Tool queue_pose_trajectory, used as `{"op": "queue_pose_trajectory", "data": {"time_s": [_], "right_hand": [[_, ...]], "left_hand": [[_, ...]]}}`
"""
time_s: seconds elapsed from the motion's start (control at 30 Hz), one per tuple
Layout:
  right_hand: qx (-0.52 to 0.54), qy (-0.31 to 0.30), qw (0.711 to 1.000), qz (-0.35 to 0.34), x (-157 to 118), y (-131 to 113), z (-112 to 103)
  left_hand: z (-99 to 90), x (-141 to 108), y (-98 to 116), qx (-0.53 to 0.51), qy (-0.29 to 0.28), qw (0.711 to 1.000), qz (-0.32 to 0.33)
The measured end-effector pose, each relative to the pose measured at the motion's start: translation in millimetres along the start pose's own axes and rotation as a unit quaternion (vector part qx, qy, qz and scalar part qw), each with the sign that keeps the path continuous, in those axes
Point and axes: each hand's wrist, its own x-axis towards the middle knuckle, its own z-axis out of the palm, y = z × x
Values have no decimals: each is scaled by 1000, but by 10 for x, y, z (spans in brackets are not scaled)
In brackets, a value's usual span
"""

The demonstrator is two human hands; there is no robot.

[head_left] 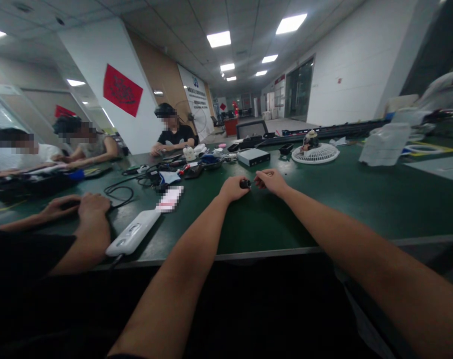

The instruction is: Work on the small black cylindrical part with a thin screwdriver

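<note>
My left hand is closed around a small black cylindrical part, held just above the green table. One round end of this part faces right. Close beside it, on the right, my right hand has its fingers curled in a pinch. Something thin and small may be between those fingertips, too small to make out. The two hands are a short gap apart. Beyond them on the table stands a grey metal box with a dark front.
A white power strip lies left of my left arm, near a neighbour's hands. Black cables and mixed parts spread beyond it. Farther right are a white fan grille and a translucent plastic container. Other people sit at the far left.
</note>
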Motion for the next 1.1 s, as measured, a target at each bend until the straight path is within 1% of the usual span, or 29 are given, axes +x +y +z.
{"op": "queue_pose_trajectory", "data": {"time_s": [0.17,0.33,0.4,0.47,0.57,0.73,0.83,0.97,1.03,1.1], "right_hand": [[42,-7,999,13,-24,-2,-16],[29,-54,998,10,0,35,-49],[8,-51,999,-8,18,51,-55],[-12,-32,999,-24,27,53,-48],[-10,-19,1000,-22,12,26,-16],[41,-52,998,11,-28,-33,25],[26,-55,998,26,-14,-29,16],[2,-23,1000,-1,13,5,9],[13,-29,999,-11,12,11,14],[25,-51,998,2,6,4,15]], "left_hand": [[11,-7,-30,-8,9,1000,5],[-33,-3,-22,-8,3,1000,15],[-56,-3,-7,-5,-3,1000,16],[-76,-3,11,2,-10,1000,15],[-97,-2,27,13,-18,1000,18],[-106,4,14,13,-21,999,20],[-102,7,6,15,-22,999,25],[-96,8,3,16,-23,999,24],[-95,7,0,17,-22,999,25],[-95,6,-4,17,-21,999,26]]}}
